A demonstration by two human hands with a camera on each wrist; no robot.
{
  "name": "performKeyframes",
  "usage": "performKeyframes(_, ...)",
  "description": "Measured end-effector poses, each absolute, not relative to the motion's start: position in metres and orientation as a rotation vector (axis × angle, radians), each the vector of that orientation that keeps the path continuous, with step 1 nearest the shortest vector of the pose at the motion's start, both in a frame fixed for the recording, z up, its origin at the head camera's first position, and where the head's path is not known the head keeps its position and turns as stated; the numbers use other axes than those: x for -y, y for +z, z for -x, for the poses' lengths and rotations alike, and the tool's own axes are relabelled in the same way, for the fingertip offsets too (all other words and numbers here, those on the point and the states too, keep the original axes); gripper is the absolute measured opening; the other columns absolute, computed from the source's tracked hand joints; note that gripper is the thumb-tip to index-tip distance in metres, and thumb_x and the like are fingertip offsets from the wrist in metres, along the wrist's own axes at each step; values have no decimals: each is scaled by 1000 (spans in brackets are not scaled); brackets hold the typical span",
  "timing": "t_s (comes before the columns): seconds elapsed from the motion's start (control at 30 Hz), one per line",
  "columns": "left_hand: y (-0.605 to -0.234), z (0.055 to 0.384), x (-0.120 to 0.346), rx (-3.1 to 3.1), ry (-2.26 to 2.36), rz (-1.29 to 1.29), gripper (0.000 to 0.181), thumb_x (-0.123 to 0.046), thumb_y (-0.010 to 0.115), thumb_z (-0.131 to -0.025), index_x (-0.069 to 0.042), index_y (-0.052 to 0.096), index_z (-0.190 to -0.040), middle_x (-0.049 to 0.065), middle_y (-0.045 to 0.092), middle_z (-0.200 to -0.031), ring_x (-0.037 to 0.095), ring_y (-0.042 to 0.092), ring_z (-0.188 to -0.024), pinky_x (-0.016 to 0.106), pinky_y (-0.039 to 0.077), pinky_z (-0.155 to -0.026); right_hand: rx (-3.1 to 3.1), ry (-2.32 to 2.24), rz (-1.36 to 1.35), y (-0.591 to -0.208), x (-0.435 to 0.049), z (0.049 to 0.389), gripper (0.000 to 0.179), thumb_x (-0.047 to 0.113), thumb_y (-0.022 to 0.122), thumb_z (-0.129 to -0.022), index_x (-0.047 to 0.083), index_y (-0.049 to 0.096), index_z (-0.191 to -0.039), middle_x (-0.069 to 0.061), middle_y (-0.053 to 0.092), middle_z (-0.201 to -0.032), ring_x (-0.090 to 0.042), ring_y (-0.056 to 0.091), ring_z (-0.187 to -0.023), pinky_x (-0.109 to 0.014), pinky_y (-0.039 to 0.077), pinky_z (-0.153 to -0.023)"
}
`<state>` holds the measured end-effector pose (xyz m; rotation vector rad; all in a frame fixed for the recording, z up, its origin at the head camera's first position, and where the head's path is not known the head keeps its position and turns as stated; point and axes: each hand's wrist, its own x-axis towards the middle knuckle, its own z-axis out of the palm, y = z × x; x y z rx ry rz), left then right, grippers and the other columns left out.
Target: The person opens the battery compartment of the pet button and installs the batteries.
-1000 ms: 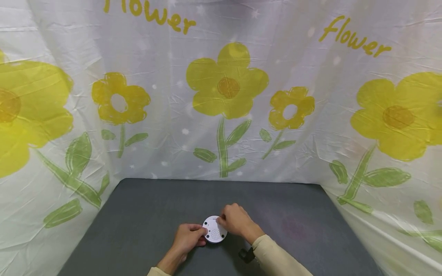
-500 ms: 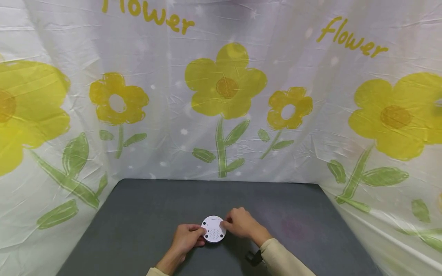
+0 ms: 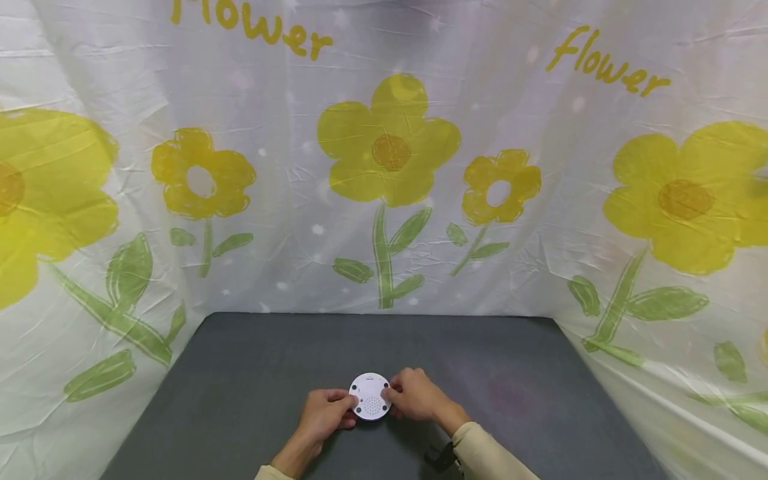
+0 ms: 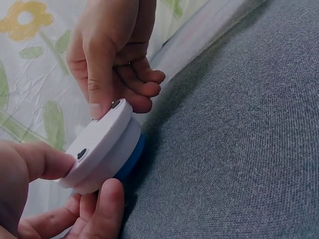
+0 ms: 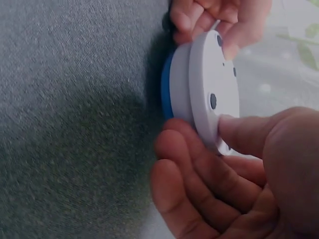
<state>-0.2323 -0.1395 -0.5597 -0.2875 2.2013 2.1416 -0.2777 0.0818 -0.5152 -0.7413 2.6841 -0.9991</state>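
A round white device [image 3: 370,392] with a dotted speaker grille and small black feet on its upward face is held between both hands. My left hand [image 3: 323,413] pinches its left edge, thumb on the face and fingers beneath. At the right edge, my right hand [image 3: 419,396] grips it the same way, its thumb on the face near a black foot [image 5: 213,101]. Seen from the side in the left wrist view, the device [image 4: 99,142] has a stepped white body above a blue part [image 4: 133,160]. That blue side faces the table, mostly hidden.
Dark grey fabric covers the table [image 3: 288,353] under the hands. Behind and to both sides hangs a white curtain [image 3: 288,247] printed with yellow flowers. A black piece [image 3: 440,457] sits at the right wrist by the beige sleeve [image 3: 489,453].
My right hand has slid from over the upper right of the device's face out to its right edge, uncovering more of the face. My left hand keeps its hold.
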Motion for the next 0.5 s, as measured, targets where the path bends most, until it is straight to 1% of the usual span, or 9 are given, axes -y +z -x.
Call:
performKeyframes(0.17,-556,233,139,-2193,2180,266,36,-6,76,-95,16,70,-122,9,78,-92,14,73,-71,29,67,-60,-2698,-1095,712,-515,-80,277,24,16,73,-103,12,77,-81,6,70,-58,-3,62,-48,-22,52,-45)
performKeyframes(0.33,-551,232,139,-2219,2185,228,37,-6,76,-96,14,68,-126,10,79,-92,15,73,-67,28,64,-54,-2640,-1257,665,-513,-80,277,20,15,71,-104,6,78,-88,-4,75,-65,-8,67,-53,-24,58,-46)
performKeyframes(0.4,-548,233,140,-2225,2185,223,35,-5,75,-96,13,69,-126,10,79,-92,15,72,-66,28,64,-54,-2585,-1344,608,-512,-79,277,25,20,67,-107,2,78,-93,-10,76,-67,-13,70,-55,-29,62,-48)
performKeyframes(0.5,-544,234,139,-2225,2193,237,34,-3,74,-95,10,69,-127,10,76,-95,16,72,-68,30,67,-57,-2486,-1483,484,-509,-78,275,40,32,60,-112,-2,75,-99,-18,76,-71,-24,75,-59,-39,67,-53)
